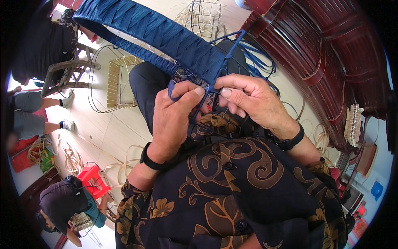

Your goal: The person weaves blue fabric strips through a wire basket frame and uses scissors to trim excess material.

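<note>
A long blue basket frame, wrapped in flat woven strips, reaches from my lap toward the upper left. My left hand is closed at its near corner, thumb and forefinger pinching a blue strip there. Just to the right, my right hand presses thumb against forefinger on a thin dark strand at the same corner. Its other fingers curl below, and the strand's tip is hidden by the fingers. A narrow blue-wrapped bar sticks up from the corner.
Loose blue strips lie beyond my right hand, near a dark red slatted wooden bench. On the floor at left stands a partly woven cream basket. Several people sit or stand to the left, near a red plastic stool.
</note>
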Demonstrator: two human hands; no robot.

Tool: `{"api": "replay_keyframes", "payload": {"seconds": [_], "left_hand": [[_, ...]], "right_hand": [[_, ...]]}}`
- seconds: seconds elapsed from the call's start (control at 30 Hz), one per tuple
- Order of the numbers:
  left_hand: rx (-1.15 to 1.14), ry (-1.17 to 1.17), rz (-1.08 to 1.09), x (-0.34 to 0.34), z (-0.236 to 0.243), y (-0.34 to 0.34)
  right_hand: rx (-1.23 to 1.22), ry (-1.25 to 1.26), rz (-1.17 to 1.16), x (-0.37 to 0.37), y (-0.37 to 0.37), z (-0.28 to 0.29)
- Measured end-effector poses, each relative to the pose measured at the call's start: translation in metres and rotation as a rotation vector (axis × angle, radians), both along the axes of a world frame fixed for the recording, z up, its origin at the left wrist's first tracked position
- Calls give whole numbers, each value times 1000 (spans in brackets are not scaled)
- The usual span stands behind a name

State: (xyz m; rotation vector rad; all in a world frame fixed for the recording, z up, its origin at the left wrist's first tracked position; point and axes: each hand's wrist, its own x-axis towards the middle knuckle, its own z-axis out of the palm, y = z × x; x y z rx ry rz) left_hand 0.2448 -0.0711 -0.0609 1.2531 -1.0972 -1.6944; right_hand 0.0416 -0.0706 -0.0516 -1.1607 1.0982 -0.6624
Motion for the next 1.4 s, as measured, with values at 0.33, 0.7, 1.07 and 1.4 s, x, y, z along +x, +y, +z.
{"api": "replay_keyframes", "payload": {"seconds": [0.33, 0.7, 1.07, 1.4], "left_hand": [[113, 56, -261, 14, -21, -19], [-29, -203, -376, 20, -35, -20], [-283, -412, -328, 17, -15, -29], [-658, -476, -374, 11, -17, -37]], "right_hand": [[20, -143, 152, -4, -14, -19], [362, -275, 216, -4, -29, -19], [331, -108, 202, 3, -29, -23], [283, -48, 223, 0, -28, -31]]}}
